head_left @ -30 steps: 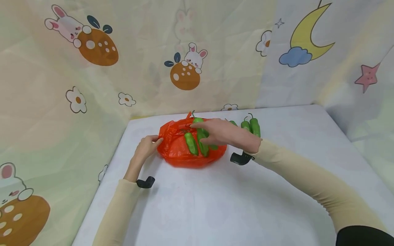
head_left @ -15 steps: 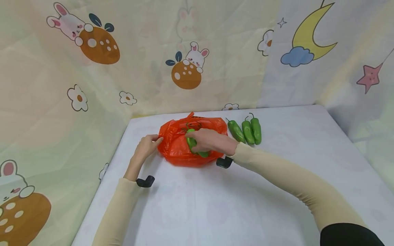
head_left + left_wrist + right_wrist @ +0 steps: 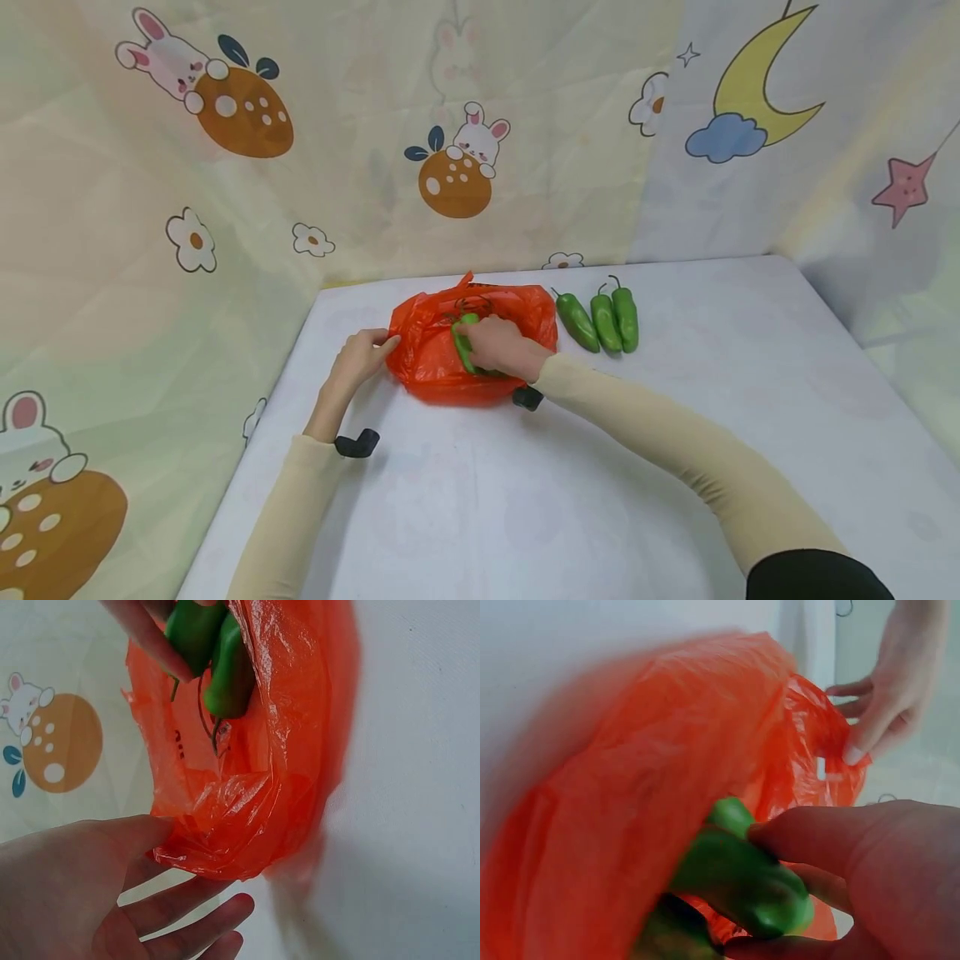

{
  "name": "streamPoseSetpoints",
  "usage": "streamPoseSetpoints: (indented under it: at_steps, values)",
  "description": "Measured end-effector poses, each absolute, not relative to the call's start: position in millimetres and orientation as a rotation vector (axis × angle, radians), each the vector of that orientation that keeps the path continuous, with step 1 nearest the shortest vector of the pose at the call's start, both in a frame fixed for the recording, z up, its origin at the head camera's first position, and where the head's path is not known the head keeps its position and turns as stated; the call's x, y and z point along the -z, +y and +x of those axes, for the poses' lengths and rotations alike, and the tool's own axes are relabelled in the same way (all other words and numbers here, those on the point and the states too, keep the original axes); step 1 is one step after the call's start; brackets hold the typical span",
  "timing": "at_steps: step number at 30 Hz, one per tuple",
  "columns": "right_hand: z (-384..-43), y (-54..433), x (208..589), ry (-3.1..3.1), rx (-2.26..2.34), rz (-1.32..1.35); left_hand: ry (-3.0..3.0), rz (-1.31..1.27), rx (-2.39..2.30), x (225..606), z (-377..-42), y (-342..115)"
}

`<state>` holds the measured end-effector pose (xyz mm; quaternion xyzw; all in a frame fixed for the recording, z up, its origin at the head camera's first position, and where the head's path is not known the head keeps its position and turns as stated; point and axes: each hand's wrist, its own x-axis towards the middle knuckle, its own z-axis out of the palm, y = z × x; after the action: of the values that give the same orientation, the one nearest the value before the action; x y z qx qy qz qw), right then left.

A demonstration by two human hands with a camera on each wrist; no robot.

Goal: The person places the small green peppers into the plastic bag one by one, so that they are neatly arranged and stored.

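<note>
An orange-red plastic bag (image 3: 423,379) lies on the white table with its mouth spread, and green peppers (image 3: 231,675) are inside it. At its left edge my left hand (image 3: 356,360) pinches the rim between thumb and forefinger; the other fingers extend beneath, as the left wrist view shows. My right hand (image 3: 501,343) reaches into the bag's mouth. In the right wrist view its thumb and fingers are curled round a green pepper (image 3: 761,896). Other peppers in the bag are partly hidden by the plastic and the hand.
Three green peppers, among them a slanting one (image 3: 577,322), lie side by side just right of the bag, stems toward the back. The white table (image 3: 480,500) meets a patterned cloth backdrop (image 3: 360,167) at its back and left edges.
My right hand has moved left and down into the bag and closed on a pepper, uncovering the three peppers on the table. My left hand keeps its hold on the rim.
</note>
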<state>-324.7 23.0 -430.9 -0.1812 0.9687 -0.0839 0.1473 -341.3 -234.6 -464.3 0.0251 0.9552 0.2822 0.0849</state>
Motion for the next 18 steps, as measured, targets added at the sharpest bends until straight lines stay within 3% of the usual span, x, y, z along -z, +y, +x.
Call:
streamPoseSetpoints:
  at_steps: [18]
  values:
    - [-321, 25, 429, 2.806, 0.234, -0.507, 2.863, 0.083, -0.83, 462, -339, -233]
